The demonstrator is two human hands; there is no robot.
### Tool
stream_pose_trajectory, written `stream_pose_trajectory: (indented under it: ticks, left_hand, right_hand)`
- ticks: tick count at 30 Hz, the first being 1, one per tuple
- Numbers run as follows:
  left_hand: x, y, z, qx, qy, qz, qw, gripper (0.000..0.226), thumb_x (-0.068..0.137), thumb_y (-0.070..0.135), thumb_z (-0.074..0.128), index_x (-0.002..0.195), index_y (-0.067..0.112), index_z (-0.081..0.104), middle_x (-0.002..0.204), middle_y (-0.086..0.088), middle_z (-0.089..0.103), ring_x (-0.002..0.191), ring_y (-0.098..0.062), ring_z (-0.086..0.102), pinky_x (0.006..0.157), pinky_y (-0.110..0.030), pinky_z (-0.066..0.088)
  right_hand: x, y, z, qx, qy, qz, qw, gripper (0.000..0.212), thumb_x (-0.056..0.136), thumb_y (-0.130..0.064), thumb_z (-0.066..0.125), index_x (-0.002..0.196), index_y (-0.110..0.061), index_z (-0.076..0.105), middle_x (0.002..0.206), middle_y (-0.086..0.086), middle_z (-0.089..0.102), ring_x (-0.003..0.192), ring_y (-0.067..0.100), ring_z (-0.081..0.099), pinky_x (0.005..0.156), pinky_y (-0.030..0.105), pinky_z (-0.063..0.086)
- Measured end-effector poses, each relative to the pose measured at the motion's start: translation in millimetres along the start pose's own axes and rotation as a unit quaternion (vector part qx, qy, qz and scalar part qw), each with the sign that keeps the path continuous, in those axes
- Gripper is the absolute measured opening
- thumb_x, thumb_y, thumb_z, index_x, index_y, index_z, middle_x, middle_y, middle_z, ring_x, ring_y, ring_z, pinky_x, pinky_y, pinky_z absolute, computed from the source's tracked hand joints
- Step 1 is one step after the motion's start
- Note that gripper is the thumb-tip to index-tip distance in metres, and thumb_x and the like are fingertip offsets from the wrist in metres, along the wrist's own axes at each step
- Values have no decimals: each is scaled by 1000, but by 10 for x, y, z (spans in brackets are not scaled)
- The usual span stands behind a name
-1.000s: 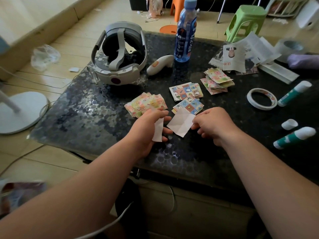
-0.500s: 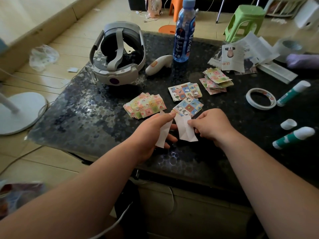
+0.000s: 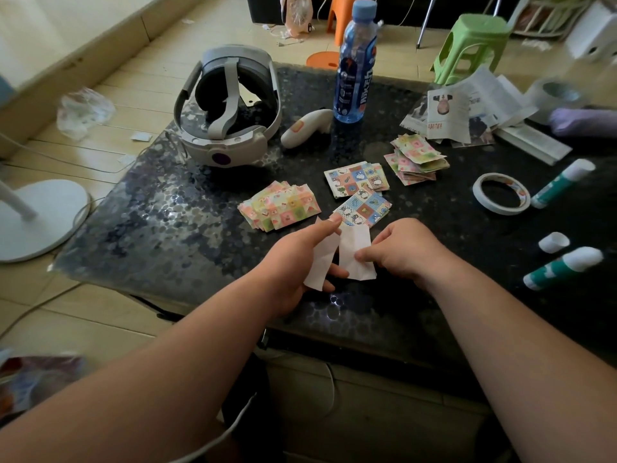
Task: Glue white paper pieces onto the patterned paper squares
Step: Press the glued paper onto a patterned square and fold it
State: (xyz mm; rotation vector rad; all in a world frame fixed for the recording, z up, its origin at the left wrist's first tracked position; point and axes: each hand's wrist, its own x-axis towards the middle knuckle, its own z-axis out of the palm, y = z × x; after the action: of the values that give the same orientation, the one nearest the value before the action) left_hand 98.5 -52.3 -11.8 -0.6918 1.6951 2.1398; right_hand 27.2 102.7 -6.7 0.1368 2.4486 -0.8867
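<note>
Label on bottle reads "脉动" (set sideways); red print on leaflet unreadable.

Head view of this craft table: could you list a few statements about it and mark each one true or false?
1. The left hand and the right hand each hold a white paper piece. True.
2. The blue bottle lies on its side. False: the bottle stands upright.
3. A tape roll lies flat to the right of the patterned squares. True.
4. One hand grips a glue stick. False: both glue sticks lie untouched on the table.
</note>
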Motion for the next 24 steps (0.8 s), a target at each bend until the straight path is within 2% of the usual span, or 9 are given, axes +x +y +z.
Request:
stream_pose_trajectory:
  ticks: [2,4,7,10,14,17,19,21,24]
  left_hand:
    - [6,0,7,26,3,-11,1000,41,92,48,65,110,11,70,87,-11,66,62,-22,62,55,-32,41]
    - [13,-2,2,56,0,-19,998,43,91,51,66,107,11,72,76,-15,64,61,-21,59,56,-31,39]
    - [36,-5,1,46,-2,-12,999,43,90,50,68,105,10,74,80,-16,65,66,-23,58,57,-31,39]
    - [58,0,25,-3,-7,-5,1000,40,89,47,70,102,9,74,90,-14,66,64,-21,59,58,-32,38]
    - [87,7,93,-30,-26,1,999,42,86,46,72,103,7,74,90,-10,65,62,-19,58,57,-31,36]
    - [121,12,160,-16,-13,2,1000,54,75,51,76,104,6,76,84,-10,64,62,-18,58,55,-30,38]
    - [143,22,204,-9,-5,-3,1000,54,74,51,77,105,7,76,86,-10,65,63,-18,58,54,-30,39]
    - [160,44,241,-12,5,-11,1000,47,82,48,75,106,7,75,91,-11,65,64,-19,59,55,-31,39]
    - [187,87,249,0,37,-17,999,47,81,44,76,111,8,71,100,-8,67,62,-19,62,56,-32,41]
  right_hand:
    - [22,22,-5,11,1,2,1000,19,79,-24,87,83,-10,75,85,9,73,79,21,67,75,38,56]
    - [40,58,-19,44,-9,4,999,16,80,-20,87,83,-11,75,82,7,72,72,19,65,64,34,55]
    - [41,119,-74,107,-19,-4,994,13,82,-21,86,86,-14,76,72,2,69,58,13,58,49,26,44]
    - [17,171,-167,124,-3,-29,992,11,84,-26,84,83,-17,77,68,-1,68,58,12,57,53,27,44]
    - [-26,245,-293,81,2,-52,995,21,90,-29,77,75,-16,76,60,-3,66,60,15,59,62,35,49]
    - [-91,280,-413,20,23,-67,997,26,96,-32,70,76,-16,76,67,-1,68,63,14,59,59,29,43]
    - [-126,307,-484,11,57,-79,995,26,96,-33,70,76,-18,76,70,-2,69,66,12,60,56,27,38]
    - [-140,351,-540,33,83,-81,993,28,96,-32,71,72,-18,74,63,-6,67,62,10,59,55,26,37]
    - [-168,426,-615,56,105,-82,990,31,95,-29,70,68,-14,70,56,-4,61,55,12,54,54,25,36]
